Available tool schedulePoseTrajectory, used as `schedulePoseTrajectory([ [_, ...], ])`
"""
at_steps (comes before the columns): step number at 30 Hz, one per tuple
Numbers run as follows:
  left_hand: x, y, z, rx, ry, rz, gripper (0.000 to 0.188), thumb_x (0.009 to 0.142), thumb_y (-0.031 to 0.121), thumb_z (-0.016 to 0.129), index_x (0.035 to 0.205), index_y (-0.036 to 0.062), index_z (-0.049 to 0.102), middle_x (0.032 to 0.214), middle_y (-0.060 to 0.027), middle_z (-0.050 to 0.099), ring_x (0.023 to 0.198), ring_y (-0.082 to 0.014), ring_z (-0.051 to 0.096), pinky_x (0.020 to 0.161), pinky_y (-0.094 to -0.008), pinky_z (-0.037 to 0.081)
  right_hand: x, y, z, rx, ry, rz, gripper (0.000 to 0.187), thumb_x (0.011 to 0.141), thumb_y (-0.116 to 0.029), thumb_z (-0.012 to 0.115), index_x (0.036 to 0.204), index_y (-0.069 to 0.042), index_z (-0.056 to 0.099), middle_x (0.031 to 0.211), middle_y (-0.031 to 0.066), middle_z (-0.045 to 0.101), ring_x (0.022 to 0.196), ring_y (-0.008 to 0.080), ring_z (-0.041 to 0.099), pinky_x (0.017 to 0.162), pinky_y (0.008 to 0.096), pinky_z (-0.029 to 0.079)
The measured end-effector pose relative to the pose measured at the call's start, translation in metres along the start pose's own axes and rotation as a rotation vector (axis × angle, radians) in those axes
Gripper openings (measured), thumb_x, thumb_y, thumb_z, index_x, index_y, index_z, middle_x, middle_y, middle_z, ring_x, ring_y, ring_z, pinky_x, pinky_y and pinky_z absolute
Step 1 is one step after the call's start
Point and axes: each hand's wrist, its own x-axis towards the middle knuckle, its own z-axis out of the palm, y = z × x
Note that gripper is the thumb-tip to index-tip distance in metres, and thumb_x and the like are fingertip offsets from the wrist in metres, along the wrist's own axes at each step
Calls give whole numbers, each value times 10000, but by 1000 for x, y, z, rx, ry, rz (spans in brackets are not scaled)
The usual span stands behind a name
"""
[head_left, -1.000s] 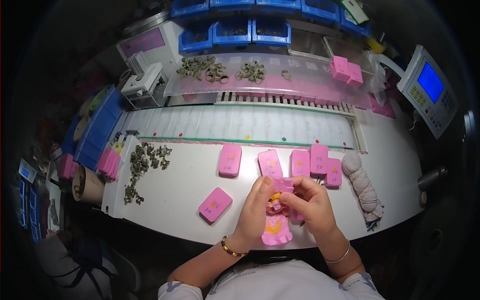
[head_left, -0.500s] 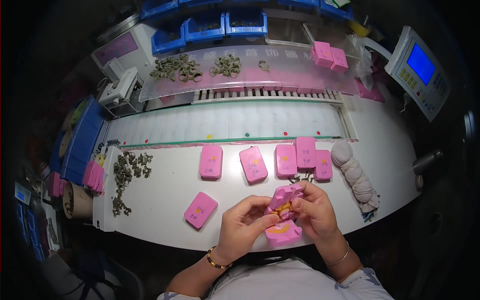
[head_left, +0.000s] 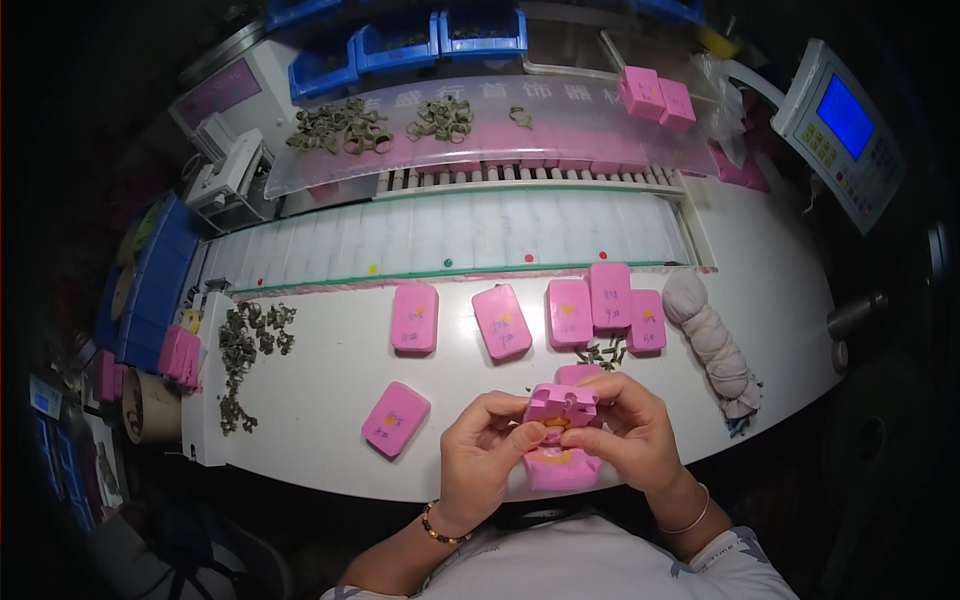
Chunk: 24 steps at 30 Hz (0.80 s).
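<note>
Near the table's front edge, a pink rubber mould (head_left: 562,476) is spread open between my hands, its upper half tilted up and yellow-orange areas showing inside. My left hand (head_left: 485,448) grips its left side, the thumb pressing into the middle. From the right, my right hand (head_left: 632,432) holds it with thumb and fingers, the thumb also at the opening. Another pink piece (head_left: 580,374) shows just behind; whether it belongs to this mould I cannot tell. Closed pink moulds (head_left: 415,318) with handwriting and yellow spots lie farther back, and one mould (head_left: 396,420) lies left of my hands.
Green ring-shaped pieces (head_left: 250,350) lie at the left, with short green pieces (head_left: 603,352) behind my right hand. A wrapped cloth bundle (head_left: 712,350) sits at the right. Beyond run a white panelled track (head_left: 420,235) and a clear shelf (head_left: 560,135). A control panel (head_left: 840,135) stands far right.
The mould's upper half has swung more upright, and my right thumb has moved down to its opening. Coloured dots on the white track have shifted left. The view has shifted slightly.
</note>
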Motion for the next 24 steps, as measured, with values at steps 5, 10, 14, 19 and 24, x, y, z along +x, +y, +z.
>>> schedulePoseTrajectory([
  [5, -2, -3, 7, 49, 75, -13, 214, 973, 89, 611, 1127, -51, 563, 1039, -115, 658, 903, -137, 657, 822, -279, 544, -6, -2, 7, -141, 23, 26, 348, 859, 12, 711, 1179, 43, 577, 1102, 84, 590, 950, 133, 622, 813, 257, 521],
  [10, -5, -5, 7, -39, 96, -58, 243, 997, 87, 579, 1183, -68, 552, 1084, -104, 636, 963, -119, 621, 870, -264, 513, -8, 3, 9, -128, 90, 37, 281, 861, 39, 682, 1130, 60, 603, 1098, 100, 599, 941, 136, 625, 781, 258, 526],
  [14, -5, -9, 5, -1, 107, -41, 262, 1001, 123, 568, 1193, -54, 550, 1081, -124, 663, 938, -146, 658, 839, -287, 538, -11, 8, 8, -34, 115, 65, 291, 857, 79, 661, 1140, 73, 594, 1106, 105, 600, 958, 140, 627, 789, 262, 534],
  [19, -5, -8, 1, -92, 11, -1, 270, 988, 81, 593, 1207, -69, 545, 1116, -108, 631, 1001, -124, 612, 892, -263, 500, -15, 13, 8, 106, 146, 41, 324, 851, 120, 645, 1166, 61, 597, 1117, 100, 594, 991, 142, 617, 848, 261, 534],
  [24, -2, -1, -2, -39, 2, -45, 302, 984, 63, 591, 1245, -77, 532, 1141, -116, 640, 1012, -132, 624, 896, -266, 511, -8, 5, -2, 172, 66, 121, 347, 875, 59, 662, 1213, 52, 583, 1126, 90, 578, 999, 129, 598, 876, 263, 506],
])
